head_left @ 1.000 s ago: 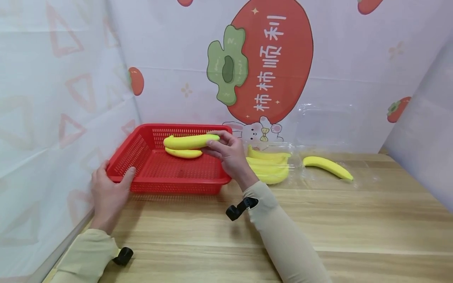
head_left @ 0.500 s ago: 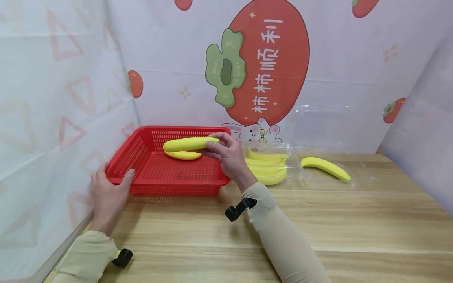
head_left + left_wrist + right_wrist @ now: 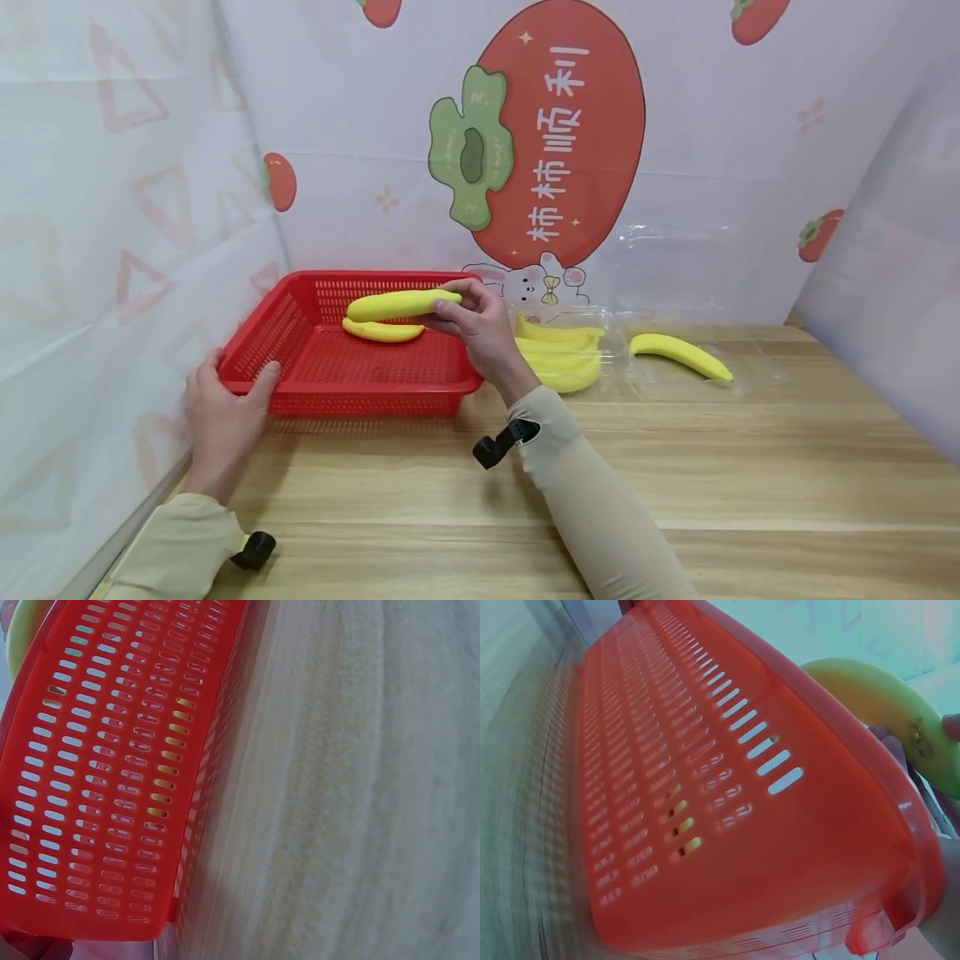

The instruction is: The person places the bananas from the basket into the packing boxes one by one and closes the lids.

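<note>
In the head view my right hand point(image 3: 487, 337) pinches the end of a yellow banana point(image 3: 393, 305) between thumb and fingers. It holds this banana nearly level over the back of a red plastic basket point(image 3: 375, 388). Below and behind it, another banana point(image 3: 382, 332) lies on the basket floor. My left hand point(image 3: 228, 417) grips the basket's front left corner, thumb over the rim. In the right wrist view the held banana point(image 3: 862, 690) shows beyond the basket's rim, partly hidden by it. The left wrist view mostly shows the perforated basket wall point(image 3: 112, 772).
Right of the basket, several bananas point(image 3: 562, 367) sit bunched in a clear plastic box, partly behind my right wrist. A single banana point(image 3: 681, 357) lies further right in clear plastic packaging point(image 3: 671, 267) with a raised lid. Printed cloth walls point(image 3: 337, 200) enclose the wooden table point(image 3: 420, 500).
The held banana has turned a little in my right hand, so the stub at its left end no longer shows. My left hand stays on the basket. The head view has shifted slightly.
</note>
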A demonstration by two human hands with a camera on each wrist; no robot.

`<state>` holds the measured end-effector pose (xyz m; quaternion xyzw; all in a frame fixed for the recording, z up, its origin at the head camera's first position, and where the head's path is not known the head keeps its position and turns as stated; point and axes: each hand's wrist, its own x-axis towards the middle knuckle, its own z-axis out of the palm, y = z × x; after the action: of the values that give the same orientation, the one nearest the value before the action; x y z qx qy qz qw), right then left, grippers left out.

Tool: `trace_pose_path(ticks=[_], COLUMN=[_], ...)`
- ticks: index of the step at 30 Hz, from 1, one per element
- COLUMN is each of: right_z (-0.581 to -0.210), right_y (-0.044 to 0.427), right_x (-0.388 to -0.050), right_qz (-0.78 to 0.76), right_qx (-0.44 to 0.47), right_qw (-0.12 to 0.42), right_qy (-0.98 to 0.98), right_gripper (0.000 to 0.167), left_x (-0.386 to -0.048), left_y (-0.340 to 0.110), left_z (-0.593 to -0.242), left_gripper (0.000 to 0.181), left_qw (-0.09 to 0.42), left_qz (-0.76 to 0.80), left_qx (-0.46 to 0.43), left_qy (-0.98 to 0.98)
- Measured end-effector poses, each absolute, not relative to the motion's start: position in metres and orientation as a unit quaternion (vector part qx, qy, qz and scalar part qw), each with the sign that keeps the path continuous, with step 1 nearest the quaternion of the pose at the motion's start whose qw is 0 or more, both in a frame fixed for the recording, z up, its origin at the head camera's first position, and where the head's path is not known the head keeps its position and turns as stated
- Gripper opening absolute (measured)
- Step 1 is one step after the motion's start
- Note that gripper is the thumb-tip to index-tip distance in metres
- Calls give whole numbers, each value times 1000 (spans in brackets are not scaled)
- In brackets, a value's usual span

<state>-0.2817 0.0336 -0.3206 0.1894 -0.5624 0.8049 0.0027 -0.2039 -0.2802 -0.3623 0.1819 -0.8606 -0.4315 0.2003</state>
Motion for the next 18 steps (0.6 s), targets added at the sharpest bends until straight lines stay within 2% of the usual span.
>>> trace_pose_path(ticks=[12, 18], right_z=[-319, -317], right_y=[43, 51], right_x=[-281, -279], right_qz=[783, 775], right_qx=[153, 153], right_qw=[14, 17], right_qy=[-603, -613], right_gripper=[37, 35], left_x=[-203, -203], left_y=[-282, -281], left_z=[-362, -362], left_gripper=[90, 89], left_qw=[195, 197], left_qz=[-429, -425], left_qx=[187, 185], left_qy=[-862, -864])
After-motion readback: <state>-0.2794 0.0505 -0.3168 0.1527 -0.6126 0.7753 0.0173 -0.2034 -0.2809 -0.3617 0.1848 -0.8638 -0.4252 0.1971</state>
